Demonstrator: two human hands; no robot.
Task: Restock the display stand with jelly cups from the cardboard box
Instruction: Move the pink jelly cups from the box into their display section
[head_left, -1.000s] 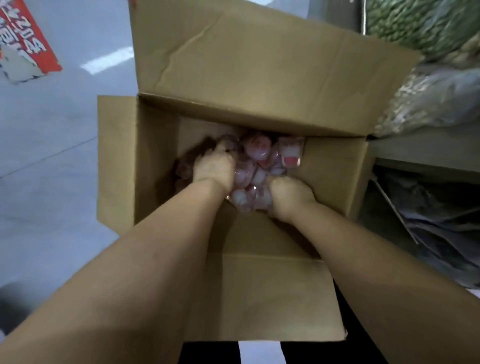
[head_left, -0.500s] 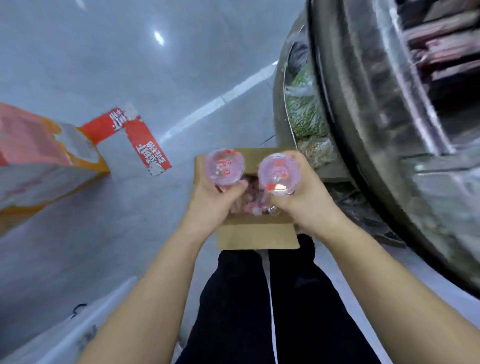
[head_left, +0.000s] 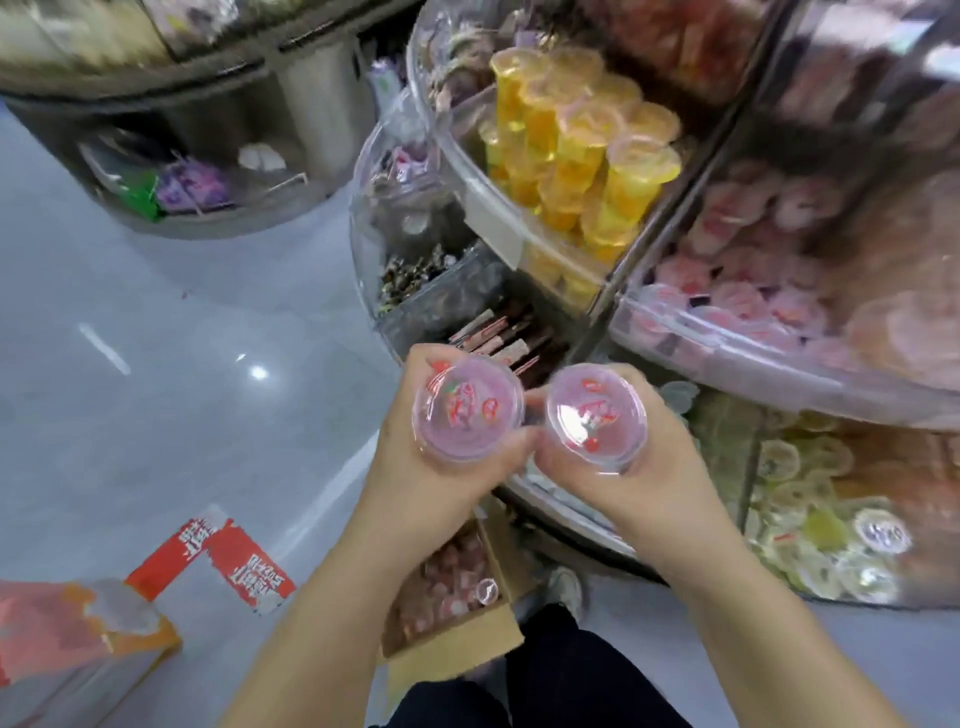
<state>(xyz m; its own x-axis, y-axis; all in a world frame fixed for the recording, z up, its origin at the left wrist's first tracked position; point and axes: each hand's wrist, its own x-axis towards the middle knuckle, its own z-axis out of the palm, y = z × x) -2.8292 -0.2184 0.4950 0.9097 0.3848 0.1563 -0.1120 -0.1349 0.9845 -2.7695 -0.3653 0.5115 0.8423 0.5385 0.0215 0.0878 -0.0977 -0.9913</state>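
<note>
My left hand grips a pink jelly cup with a printed lid facing up. My right hand grips a second pink jelly cup right beside it. Both are held in front of the round tiered display stand. Its upper right bin holds several pink jelly cups. The cardboard box stands on the floor below my arms, with more pink cups inside.
A bin of orange jelly cups sits on the stand's upper tier. Lower tiers hold dark sweets and yellow-green cups. An orange box and a torn red flap lie on the floor at left. Another round stand is behind.
My hands lifted out of the box, each with a jelly cup, and rose up. The view swung from the box to the display stand.
</note>
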